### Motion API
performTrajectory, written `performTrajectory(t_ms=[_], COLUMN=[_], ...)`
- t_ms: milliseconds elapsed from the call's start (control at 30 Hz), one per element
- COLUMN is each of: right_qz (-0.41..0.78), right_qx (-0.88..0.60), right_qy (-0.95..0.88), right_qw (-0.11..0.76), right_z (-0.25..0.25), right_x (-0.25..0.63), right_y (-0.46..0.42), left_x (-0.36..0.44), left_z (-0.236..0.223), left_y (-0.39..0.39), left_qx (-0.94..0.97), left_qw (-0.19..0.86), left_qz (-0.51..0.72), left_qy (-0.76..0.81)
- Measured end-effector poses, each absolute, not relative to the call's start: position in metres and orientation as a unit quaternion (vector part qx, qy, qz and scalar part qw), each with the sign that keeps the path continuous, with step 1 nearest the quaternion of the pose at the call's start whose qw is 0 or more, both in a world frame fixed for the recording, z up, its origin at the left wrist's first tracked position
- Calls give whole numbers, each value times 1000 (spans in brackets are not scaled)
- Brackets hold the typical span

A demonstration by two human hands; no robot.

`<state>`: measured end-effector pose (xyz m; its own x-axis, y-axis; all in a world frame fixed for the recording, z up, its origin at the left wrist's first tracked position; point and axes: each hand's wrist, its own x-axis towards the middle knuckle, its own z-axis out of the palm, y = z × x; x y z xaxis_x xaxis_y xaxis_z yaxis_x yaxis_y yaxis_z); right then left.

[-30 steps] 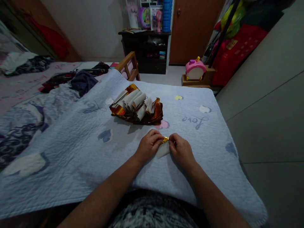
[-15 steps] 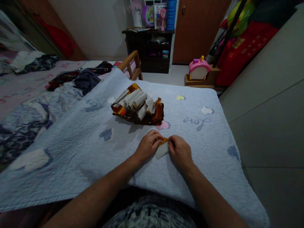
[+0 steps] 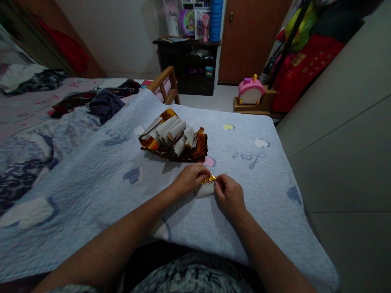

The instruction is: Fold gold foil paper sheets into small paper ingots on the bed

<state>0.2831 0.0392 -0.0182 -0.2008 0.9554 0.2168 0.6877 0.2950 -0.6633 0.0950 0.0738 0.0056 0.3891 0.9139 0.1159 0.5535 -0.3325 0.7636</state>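
A small sheet of paper (image 3: 205, 189), white on one face with a shiny gold strip along its far edge, is held between my two hands just above the blue quilted cover. My left hand (image 3: 192, 178) pinches its gold far edge on the left. At the right end, the fingers of my right hand (image 3: 230, 194) are closed on the same sheet. Beyond my hands lies a loose pile of folded gold-and-white papers (image 3: 174, 136), many curled with their white side up. My fingertips partly hide the held sheet.
The quilted cover (image 3: 256, 187), printed with hearts and words, spreads under everything. A wooden chair (image 3: 171, 85) stands at its far edge. To the left is a bed with heaped clothes (image 3: 106, 105). A pale cabinet (image 3: 342, 162) borders the right side; a pink toy (image 3: 251, 91) sits beyond.
The white part of the sheet now looks flatter and more curled, and more shiny gold shows at its edge. Both hands keep hold of it. The whole view has shifted slightly.
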Motion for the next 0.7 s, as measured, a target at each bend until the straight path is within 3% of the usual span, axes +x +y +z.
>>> performTrajectory(t_ms=[267, 467, 700], right_qz=[190, 151, 170], right_qx=[-594, -514, -448], right_qy=[-722, -779, -841], right_qw=[299, 327, 250], right_z=[-22, -16, -8], right_x=[288, 286, 277], right_y=[42, 39, 31], left_x=[97, 95, 94], left_z=[-20, -26, -19], left_y=[73, 76, 79], left_qx=[793, 780, 750], left_qw=[262, 231, 241], left_qz=[326, 354, 336], left_qy=[442, 462, 517])
